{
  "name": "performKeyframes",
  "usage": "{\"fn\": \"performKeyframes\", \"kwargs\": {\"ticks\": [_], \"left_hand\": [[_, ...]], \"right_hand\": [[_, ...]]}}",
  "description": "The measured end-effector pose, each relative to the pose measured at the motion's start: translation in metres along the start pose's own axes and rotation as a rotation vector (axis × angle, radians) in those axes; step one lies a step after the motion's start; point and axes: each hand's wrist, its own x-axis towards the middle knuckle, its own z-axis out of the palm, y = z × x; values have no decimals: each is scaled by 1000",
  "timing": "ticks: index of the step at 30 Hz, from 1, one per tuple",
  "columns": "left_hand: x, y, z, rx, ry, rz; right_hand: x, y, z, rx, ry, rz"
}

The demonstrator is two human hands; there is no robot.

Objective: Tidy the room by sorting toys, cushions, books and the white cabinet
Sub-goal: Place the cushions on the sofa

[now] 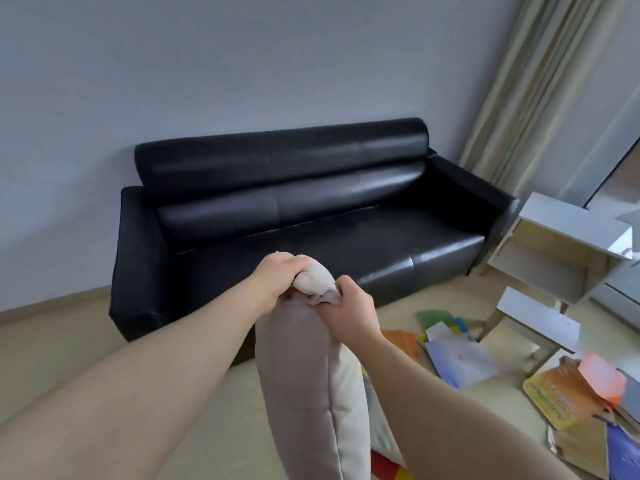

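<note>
Head view, left arm: bare, it reaches forward from the lower left corner toward the middle of the picture.
Left hand (282, 273): palm down on the top end of the cushion (294, 375), with the fingers curled over it. The grip is closed on the bunched cloth.
Right arm: bare, it comes in from the lower right edge and runs up and to the left.
Right hand (349, 311): the back of the hand faces the camera, just beside the left hand and a little lower. The fingers are curled into the cloth, so this grip holds the same top end.
Cushion: upright in the air in front of the sofa (311, 209), hanging from both hands down past the bottom edge. It is taupe on the left and cream on the right, with a seam between. I cannot tell if it is one cushion or two pressed together.
Sofa: black and shiny, standing against the grey wall.
White cabinet (561, 237): right of the sofa, tilted, its open side toward the camera.
Books (460, 358): scattered on the floor (207, 393) at the right, near the cabinet.
Curtain (540, 81): beige, in the upper right corner.
</note>
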Motion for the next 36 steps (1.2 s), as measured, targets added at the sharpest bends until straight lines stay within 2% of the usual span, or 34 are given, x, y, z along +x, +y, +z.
{"fn": "performKeyframes", "kwargs": {"ticks": [3,6,8,11,15,21,22,24,26,27,36], "left_hand": [[47,23,-8,71,32,58],[71,30,-12,230,-37,68],[91,35,-19,224,-25,62],[121,46,-42,174,58,58],[164,53,-74,191,65,27],[266,58,-138,291,34,-12],[279,57,-147,354,-4,-17],[315,57,-176,624,-30,5],[342,59,-195,901,17,77],[357,60,-205,950,48,76],[457,70,-269,950,246,-76]], "right_hand": [[66,-18,-4,106,5,81],[103,-26,-4,229,79,198],[134,-31,2,192,124,235],[169,-57,1,85,76,272],[208,-84,-2,382,39,317],[307,-118,65,852,79,468],[320,-126,72,903,91,470],[356,-148,93,980,75,485],[382,-168,107,1021,59,494],[397,-178,115,1038,45,503],[517,-214,175,1161,-124,644]]}}
